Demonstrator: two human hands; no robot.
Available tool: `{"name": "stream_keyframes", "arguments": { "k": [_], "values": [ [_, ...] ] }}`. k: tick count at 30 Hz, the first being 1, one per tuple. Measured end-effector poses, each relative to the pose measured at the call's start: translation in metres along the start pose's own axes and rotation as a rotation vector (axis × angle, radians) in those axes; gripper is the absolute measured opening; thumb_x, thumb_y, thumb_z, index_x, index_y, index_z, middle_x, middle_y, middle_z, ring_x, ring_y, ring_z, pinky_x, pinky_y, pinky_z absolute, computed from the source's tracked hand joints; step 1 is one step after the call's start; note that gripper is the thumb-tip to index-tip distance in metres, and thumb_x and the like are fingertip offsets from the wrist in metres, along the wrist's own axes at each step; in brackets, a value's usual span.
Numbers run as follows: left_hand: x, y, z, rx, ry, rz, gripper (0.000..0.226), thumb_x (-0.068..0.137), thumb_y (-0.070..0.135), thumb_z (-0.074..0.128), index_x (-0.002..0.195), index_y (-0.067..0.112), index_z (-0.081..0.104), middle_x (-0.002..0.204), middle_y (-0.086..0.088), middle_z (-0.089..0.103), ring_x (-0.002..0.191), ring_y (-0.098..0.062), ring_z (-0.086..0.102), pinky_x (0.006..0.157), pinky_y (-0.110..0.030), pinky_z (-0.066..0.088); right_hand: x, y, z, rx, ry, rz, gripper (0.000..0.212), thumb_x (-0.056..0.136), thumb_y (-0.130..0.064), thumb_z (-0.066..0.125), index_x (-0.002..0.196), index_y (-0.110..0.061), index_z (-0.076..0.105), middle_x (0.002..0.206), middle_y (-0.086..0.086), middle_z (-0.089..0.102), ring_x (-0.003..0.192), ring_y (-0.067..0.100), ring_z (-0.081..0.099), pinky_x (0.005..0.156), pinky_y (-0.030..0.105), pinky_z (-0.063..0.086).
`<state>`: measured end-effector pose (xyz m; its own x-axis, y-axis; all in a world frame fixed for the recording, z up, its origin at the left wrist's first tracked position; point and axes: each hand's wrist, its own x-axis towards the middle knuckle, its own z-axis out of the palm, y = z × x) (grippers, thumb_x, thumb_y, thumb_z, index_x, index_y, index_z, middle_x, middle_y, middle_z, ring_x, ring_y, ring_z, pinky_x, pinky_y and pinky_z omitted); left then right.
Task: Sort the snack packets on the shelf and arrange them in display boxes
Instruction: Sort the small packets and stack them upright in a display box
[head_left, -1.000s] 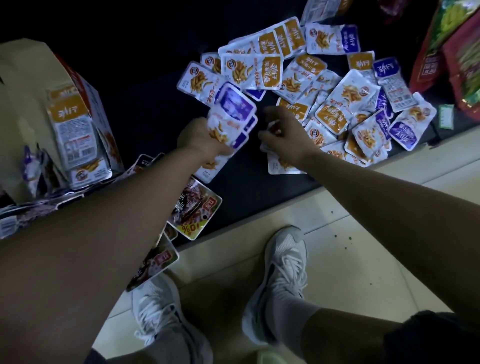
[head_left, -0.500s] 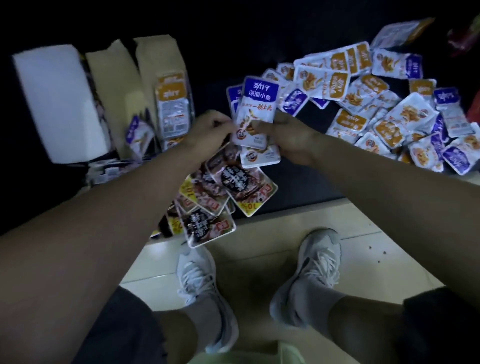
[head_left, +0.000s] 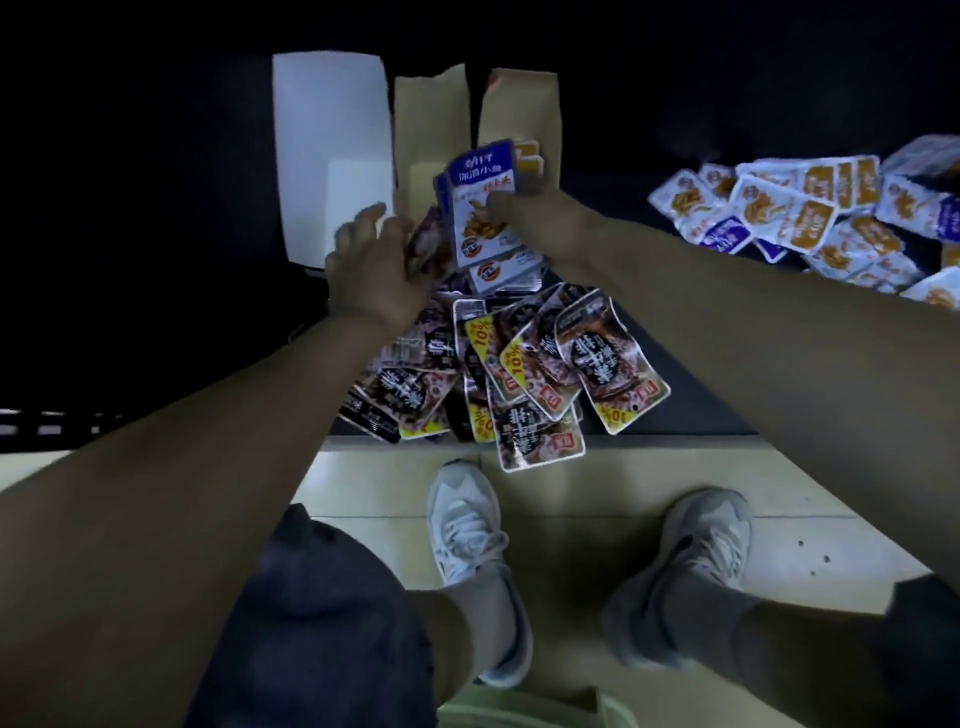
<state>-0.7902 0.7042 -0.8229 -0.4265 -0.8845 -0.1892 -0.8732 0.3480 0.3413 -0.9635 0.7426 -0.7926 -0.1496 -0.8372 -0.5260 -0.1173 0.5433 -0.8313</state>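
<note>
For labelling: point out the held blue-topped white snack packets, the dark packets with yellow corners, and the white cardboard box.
Blue-topped white snack packets (head_left: 472, 213), head view, front packet.
Dark packets with yellow corners (head_left: 605, 358), head view, topmost packet.
White cardboard box (head_left: 332, 119), head view, flap.

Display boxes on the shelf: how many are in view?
3, side by side at the back: white box on the left, middle brown box, right brown box partly behind held purple packets. Others may hide in the dark.
</note>
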Motion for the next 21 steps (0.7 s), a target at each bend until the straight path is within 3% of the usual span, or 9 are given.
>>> {"name": "stream_keyframes", "arguments": {
  "k": [2,5,8,11,14,18,21],
  "values": [
    [0.002,-0.007,0.005,0.0,-0.048,0.026,0.052,0.089,0.025,0.059,0.136,0.009,0.044,0.144,-0.015,0.039,0.131,-0.036,0.033,0.1,-0.04,0.031,0.015,-0.003,0.008,-0.19,0.012,0.048,0.017,0.102,-0.015,0.044,0.105,-0.007,0.059,0.12,0.023,0.062,0.103,0.037,0.063,0.091,0.052,0.052],
    [0.002,-0.009,0.008,-0.028,-0.064,0.034,0.051,0.09,0.024,0.058,0.137,0.013,0.043,0.135,-0.017,0.047,0.126,-0.036,0.038,0.096,-0.039,0.032,0.033,-0.004,0.013,-0.429,0.093,0.01,0.033,0.1,-0.011,0.046,0.133,-0.007,0.05,0.13,0.015,0.058,0.114,0.031,0.058,0.094,0.037,0.05],
    [0.003,-0.011,0.011,-0.036,-0.078,0.073,0.056,0.09,0.024,0.057,0.143,0.016,0.04,0.14,-0.017,0.042,0.127,-0.036,0.036,0.1,-0.039,0.03,0.044,-0.001,0.019,-0.564,0.189,-0.1,0.053,0.092,-0.012,0.059,0.141,-0.008,0.039,0.13,0.012,0.054,0.115,0.026,0.055,0.093,0.033,0.049],
    [0.003,-0.012,0.014,-0.027,-0.07,0.075,0.056,0.09,0.023,0.057,0.143,0.015,0.041,0.143,-0.019,0.037,0.13,-0.037,0.033,0.103,-0.039,0.03,0.045,0.005,0.02,-0.443,0.278,-0.112,0.059,0.087,-0.022,0.069,0.135,-0.004,0.039,0.116,0.008,0.049,0.104,0.021,0.052,0.083,0.028,0.045],
    [0.001,-0.007,0.011,-0.017,0.009,0.056,0.053,0.089,0.024,0.06,0.138,0.011,0.045,0.146,-0.019,0.03,0.135,-0.037,0.025,0.105,-0.04,0.025,0.04,0.014,0.015,-0.401,0.244,-0.185,0.037,0.09,-0.017,0.064,0.123,-0.005,0.054,0.113,0.009,0.058,0.108,0.022,0.056,0.093,0.03,0.047],
    [-0.001,0.019,0.002,0.055,0.229,0.153,0.036,0.082,0.018,0.056,0.118,0.012,0.055,0.13,-0.017,0.04,0.124,-0.036,0.034,0.097,-0.038,0.027,0.019,0.028,-0.011,-0.29,0.322,-0.249,0.02,0.091,-0.006,0.055,0.109,-0.007,0.065,0.103,0.005,0.063,0.096,0.016,0.059,0.087,0.024,0.048],
    [0.001,0.056,0.003,0.026,0.291,0.252,0.028,0.08,0.015,0.054,0.108,0.014,0.058,0.122,-0.015,0.046,0.119,-0.034,0.038,0.094,-0.037,0.028,0.0,0.051,-0.049,-0.307,0.342,-0.221,0.018,0.092,-0.004,0.053,0.104,-0.009,0.066,0.098,0.002,0.064,0.091,0.013,0.06,0.085,0.024,0.05]
  ]
}}
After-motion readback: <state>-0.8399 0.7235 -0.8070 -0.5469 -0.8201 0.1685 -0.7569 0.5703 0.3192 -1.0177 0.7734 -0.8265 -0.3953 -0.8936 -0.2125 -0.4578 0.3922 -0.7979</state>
